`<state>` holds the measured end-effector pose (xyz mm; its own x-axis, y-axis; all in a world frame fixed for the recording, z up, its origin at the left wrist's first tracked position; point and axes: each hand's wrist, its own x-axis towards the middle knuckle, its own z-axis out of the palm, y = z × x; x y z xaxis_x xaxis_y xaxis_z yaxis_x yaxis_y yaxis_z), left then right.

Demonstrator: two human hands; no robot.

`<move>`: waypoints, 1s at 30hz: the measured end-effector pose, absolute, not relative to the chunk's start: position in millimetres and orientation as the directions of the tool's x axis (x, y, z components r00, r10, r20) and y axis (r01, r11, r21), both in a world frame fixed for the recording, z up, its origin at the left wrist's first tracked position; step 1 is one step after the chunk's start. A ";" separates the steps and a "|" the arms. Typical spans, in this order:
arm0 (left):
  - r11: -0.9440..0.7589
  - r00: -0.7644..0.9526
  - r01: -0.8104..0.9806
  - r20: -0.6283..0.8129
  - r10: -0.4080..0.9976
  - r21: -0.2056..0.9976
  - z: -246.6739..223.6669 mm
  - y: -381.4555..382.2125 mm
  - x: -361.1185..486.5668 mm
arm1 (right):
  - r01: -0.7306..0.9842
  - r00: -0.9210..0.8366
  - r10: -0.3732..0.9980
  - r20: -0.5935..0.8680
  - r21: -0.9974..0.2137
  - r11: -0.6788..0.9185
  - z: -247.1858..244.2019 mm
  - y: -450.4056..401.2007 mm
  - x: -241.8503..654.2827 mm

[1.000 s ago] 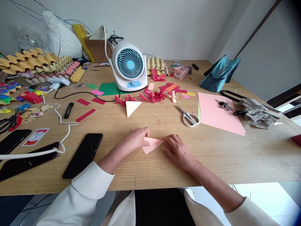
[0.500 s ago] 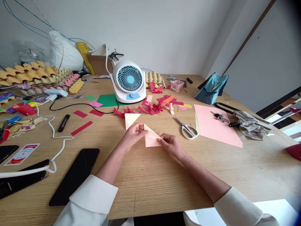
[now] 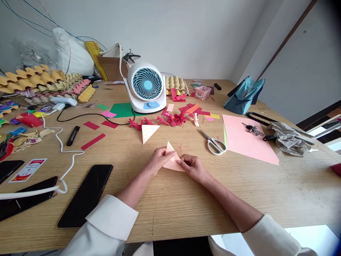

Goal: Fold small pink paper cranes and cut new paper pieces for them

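Well, two hands (image 3: 159, 160) (image 3: 196, 170) grip one pink paper (image 3: 172, 165) (seemingly folded, partly covered).

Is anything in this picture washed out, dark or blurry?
In the head view, the floor at lower right is nearly white; same view, the tabletop has a pale sheen toward the right; same view, the right-hand corners darken, the lower one with a bluish smear; same view, the scissors and folded pink paper look reasonably sharp.
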<state>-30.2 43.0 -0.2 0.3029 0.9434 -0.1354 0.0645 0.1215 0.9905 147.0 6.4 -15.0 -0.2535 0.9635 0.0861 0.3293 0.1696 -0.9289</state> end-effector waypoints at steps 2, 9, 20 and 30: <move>0.120 0.265 0.042 -0.127 0.956 0.992 -1.3 42.1 -28.6 | 0.334 -0.272 0.958 0.095 -0.924 0.186 -15.7 6.0 146.9; 0.140 0.171 -0.040 -0.131 0.977 0.989 -8.2 41.7 -26.3 | 0.373 -0.344 0.936 0.072 -0.904 0.207 -17.2 5.5 149.5; 0.209 0.232 0.025 -0.209 0.950 0.978 -8.8 38.4 -25.3 | 0.300 -0.244 0.967 0.079 -0.942 0.153 -16.1 8.3 149.3; 0.144 0.263 -0.042 -0.128 0.956 0.989 -12.9 44.0 -31.4 | 0.276 -0.278 0.959 0.059 -0.951 0.139 -23.6 10.4 151.4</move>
<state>-31.4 44.0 -12.9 0.2627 0.9564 -0.1279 -0.0420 0.1437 0.9887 151.4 10.4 -23.6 -0.2778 0.9588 0.0591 0.2760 0.1386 -0.9511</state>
